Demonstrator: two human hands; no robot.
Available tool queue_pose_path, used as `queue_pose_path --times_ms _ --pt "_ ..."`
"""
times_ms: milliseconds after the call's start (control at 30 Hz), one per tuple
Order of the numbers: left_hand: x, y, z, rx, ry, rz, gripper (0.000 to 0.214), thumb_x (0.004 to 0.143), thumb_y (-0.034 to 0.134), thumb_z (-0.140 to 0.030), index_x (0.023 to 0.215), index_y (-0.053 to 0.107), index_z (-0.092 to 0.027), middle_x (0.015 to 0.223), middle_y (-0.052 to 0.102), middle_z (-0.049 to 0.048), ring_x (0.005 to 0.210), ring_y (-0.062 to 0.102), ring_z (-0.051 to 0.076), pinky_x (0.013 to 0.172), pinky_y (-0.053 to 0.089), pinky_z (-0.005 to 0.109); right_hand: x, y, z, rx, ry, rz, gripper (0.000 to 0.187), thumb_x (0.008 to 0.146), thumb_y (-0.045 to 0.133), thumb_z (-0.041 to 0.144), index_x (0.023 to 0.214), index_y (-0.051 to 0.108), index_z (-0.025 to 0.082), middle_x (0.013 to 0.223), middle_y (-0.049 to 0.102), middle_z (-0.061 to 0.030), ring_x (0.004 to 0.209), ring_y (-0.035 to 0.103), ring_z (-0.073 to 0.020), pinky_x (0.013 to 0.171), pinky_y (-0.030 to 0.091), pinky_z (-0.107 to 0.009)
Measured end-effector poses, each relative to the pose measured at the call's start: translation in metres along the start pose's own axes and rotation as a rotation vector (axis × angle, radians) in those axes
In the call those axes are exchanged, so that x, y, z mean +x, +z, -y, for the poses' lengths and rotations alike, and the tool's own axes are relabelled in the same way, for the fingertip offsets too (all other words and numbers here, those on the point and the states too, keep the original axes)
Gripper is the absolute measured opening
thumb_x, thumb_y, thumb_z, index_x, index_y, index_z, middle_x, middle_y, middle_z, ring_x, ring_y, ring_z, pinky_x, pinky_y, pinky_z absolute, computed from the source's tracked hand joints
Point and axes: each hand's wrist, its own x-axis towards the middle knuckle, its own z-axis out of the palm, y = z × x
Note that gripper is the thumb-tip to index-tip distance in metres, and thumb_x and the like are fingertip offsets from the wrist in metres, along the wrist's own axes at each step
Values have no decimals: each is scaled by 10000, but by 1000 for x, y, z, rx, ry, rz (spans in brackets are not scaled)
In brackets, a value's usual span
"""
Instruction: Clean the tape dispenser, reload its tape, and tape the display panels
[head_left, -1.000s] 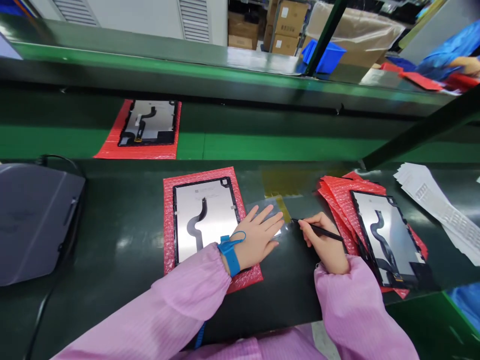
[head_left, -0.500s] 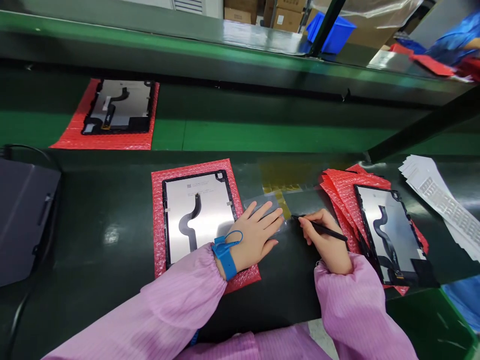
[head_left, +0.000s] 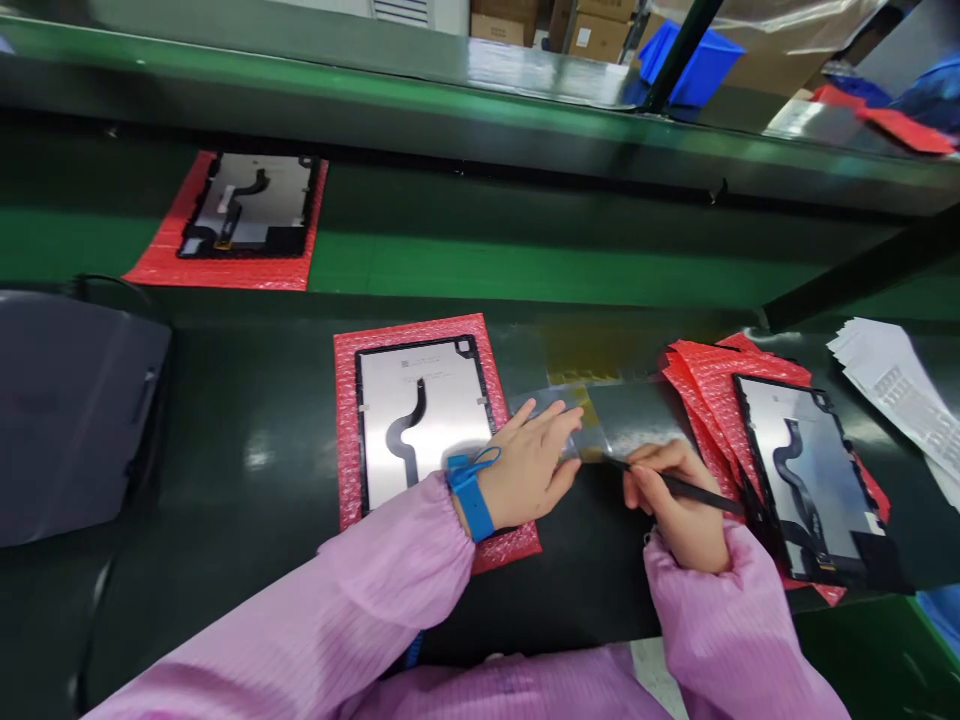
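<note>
My left hand point(head_left: 529, 465), a blue strap on its wrist, lies with fingers stretched over a clear plastic sheet point(head_left: 615, 424) carrying strips of amber tape point(head_left: 587, 407). Slim black tweezers point(head_left: 701, 492) are gripped in my right hand point(head_left: 679, 500), their tip at the sheet's near edge beside the tape. Partly under my left wrist is a tablet screen panel point(head_left: 382, 445), silver back up with a dark ribbon cable, resting on a red bubble-wrap bag point(head_left: 349, 430). My left sleeve hides its lower part.
At right, another screen panel point(head_left: 817, 480) tops several red bags point(head_left: 701, 375), with paper sheets point(head_left: 904, 385) beyond. A third panel point(head_left: 281, 205) rests on red wrap at the back left. A dark grey device point(head_left: 75, 415) stands left. A metal post point(head_left: 862, 270) rises behind.
The view has shifted, so the bench appears farther right. My right hand has drawn the tweezers' tip slightly toward me along the sheet. My left hand stays on the sheet, fingers closer together.
</note>
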Motion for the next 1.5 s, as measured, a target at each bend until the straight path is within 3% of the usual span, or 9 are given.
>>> queue_pose_path --times_ms 133,300,400,500,600,767,1500 --pt "-30 -41 -19 -281 -28 -131 494 971 413 -113 1459 360 -169 1484 537 170 1453 437 235 1187 414 449 -36 30 11 170 88 -52 221 973 633 240 780 528 219 627 602 40 394 477 -72 361 307 -174" --pt "-116 -99 -23 -142 -103 -91 379 987 400 -106 1334 528 -189 1365 647 126 1321 585 215 1116 501 410 -70 89 27 190 173 0 256 977 631 226 759 497 214 561 588 50 428 526 -86 463 432 -194" --pt "-158 -108 -9 32 -76 -30 358 989 418 -113 1309 563 -179 1357 658 129 1297 606 222 1128 492 450 -78 119 36 160 143 24 248 962 652 222 762 505 217 563 607 53 460 569 -98 508 481 -213" --pt "-179 -100 7 127 -5 44 354 1001 460 -144 1342 553 -177 1343 674 113 1352 559 243 1176 435 501 -81 138 39 111 136 39 222 954 657 212 778 523 217 615 637 50 488 596 -95 525 497 -212" --pt "-185 -90 19 163 57 91 337 1016 489 -180 1347 549 -192 1367 667 77 1401 504 252 1208 389 518 -83 146 37 73 147 79 206 952 654 199 789 530 220 632 641 56 512 616 -92 543 510 -209" --pt "-188 -83 27 151 69 49 240 1029 494 -224 1245 582 -169 1396 643 105 1399 508 240 1205 403 489 -83 154 36 31 167 64 193 946 658 189 794 543 220 676 650 55 520 623 -81 537 518 -198" --pt "-184 -85 25 72 54 11 218 1012 535 -217 1212 605 -170 1384 648 123 1366 544 254 1178 438 500 -85 156 37 -93 225 75 173 929 692 256 805 580 211 717 673 8 547 654 -118 525 549 -233"
